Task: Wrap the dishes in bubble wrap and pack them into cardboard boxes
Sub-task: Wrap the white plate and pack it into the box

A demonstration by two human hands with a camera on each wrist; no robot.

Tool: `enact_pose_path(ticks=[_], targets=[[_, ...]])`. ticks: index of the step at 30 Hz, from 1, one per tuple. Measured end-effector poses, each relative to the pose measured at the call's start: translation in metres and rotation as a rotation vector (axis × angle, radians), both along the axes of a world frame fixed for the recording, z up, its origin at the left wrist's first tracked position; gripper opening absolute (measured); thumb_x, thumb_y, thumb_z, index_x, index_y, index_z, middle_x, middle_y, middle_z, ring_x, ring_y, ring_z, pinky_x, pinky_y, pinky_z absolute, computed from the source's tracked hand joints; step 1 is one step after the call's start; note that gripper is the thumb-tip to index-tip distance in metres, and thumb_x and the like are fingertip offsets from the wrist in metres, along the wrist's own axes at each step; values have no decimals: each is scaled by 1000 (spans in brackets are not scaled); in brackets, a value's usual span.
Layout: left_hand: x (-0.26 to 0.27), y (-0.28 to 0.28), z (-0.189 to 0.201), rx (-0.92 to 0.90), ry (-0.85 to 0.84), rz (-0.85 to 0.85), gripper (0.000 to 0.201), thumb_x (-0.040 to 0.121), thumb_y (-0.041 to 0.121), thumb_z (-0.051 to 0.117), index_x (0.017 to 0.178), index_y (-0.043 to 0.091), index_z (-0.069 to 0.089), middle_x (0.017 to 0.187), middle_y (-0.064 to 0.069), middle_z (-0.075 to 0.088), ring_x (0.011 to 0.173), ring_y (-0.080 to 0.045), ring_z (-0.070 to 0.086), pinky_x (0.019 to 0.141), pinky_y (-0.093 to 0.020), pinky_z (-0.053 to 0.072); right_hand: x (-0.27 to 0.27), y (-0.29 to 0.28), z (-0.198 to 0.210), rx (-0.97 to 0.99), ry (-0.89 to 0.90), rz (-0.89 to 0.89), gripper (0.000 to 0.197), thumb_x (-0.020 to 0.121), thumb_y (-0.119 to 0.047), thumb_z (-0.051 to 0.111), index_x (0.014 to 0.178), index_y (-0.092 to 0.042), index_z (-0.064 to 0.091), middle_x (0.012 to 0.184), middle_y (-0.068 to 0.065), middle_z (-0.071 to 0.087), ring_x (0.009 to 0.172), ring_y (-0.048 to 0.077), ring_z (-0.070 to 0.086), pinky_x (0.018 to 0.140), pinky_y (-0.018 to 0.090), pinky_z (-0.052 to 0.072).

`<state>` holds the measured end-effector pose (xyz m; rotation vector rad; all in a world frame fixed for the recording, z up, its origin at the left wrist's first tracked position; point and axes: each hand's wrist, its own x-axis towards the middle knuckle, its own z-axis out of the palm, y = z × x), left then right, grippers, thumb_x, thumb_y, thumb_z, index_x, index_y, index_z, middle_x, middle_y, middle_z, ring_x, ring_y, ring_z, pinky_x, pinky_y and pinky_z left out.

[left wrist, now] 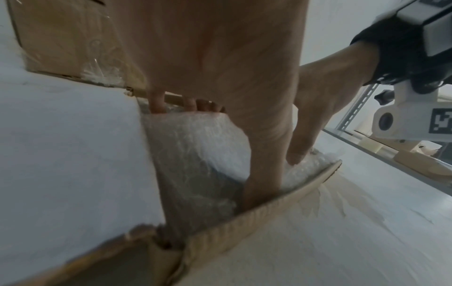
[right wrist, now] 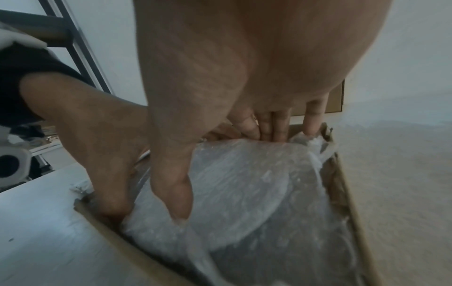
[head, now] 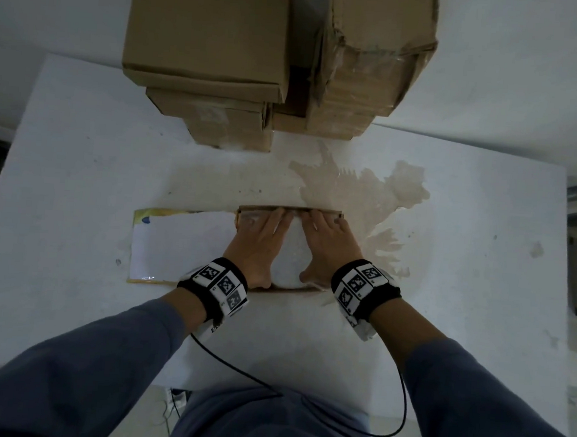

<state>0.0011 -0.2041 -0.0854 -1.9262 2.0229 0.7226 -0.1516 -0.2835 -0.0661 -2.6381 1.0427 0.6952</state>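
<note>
A dish wrapped in bubble wrap (head: 290, 252) lies inside a shallow open cardboard box (head: 291, 211) on the white table. My left hand (head: 263, 247) grips the dish's left part, fingers tucked at the far rim, thumb down at the near wall. Mirroring it, my right hand (head: 327, 248) holds the right part. In the left wrist view the wrapped dish (left wrist: 195, 154) fills the box beside my thumb (left wrist: 259, 174). From the right wrist, the round dish (right wrist: 244, 183) shows through the wrap, with fingertips (right wrist: 271, 127) at its far edge. The box's white flap (head: 176, 241) lies open to the left.
Several shut cardboard boxes are stacked at the table's far side: one on the left (head: 207, 42), a smaller one under it (head: 218, 121), a taller taped one on the right (head: 370, 53). A brown torn patch (head: 367, 189) marks the tabletop (head: 79, 169) beyond the open box.
</note>
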Motion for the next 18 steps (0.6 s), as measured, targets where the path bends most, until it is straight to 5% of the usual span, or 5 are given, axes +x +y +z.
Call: enact_pose_path(ticks=[5, 14, 18], targets=[[2, -1, -8, 29, 42, 18, 149, 50, 47, 89, 154, 14, -12, 160, -9, -6, 147, -29, 4, 119, -51, 14, 5, 0, -3, -27, 47, 2, 128, 50, -73, 74, 150, -12, 22, 139, 6, 32, 129, 28, 32, 110, 48, 26], [7, 4, -17, -59, 59, -15, 147, 48, 57, 84, 155, 16, -9, 154, -12, 10, 139, -31, 20, 114, -48, 21, -15, 0, -16, -29, 9, 78, 143, 46, -79, 72, 155, -13, 9, 146, 9, 29, 133, 33, 30, 115, 61, 7], [5, 6, -18, -45, 80, 1, 147, 50, 52, 86, 155, 16, -10, 156, -12, 5, 141, -31, 15, 116, -47, 18, -18, 0, -21, -4, -62, 88, 144, 45, -79, 72, 154, -9, 9, 144, 15, 34, 130, 38, 35, 115, 64, 12]])
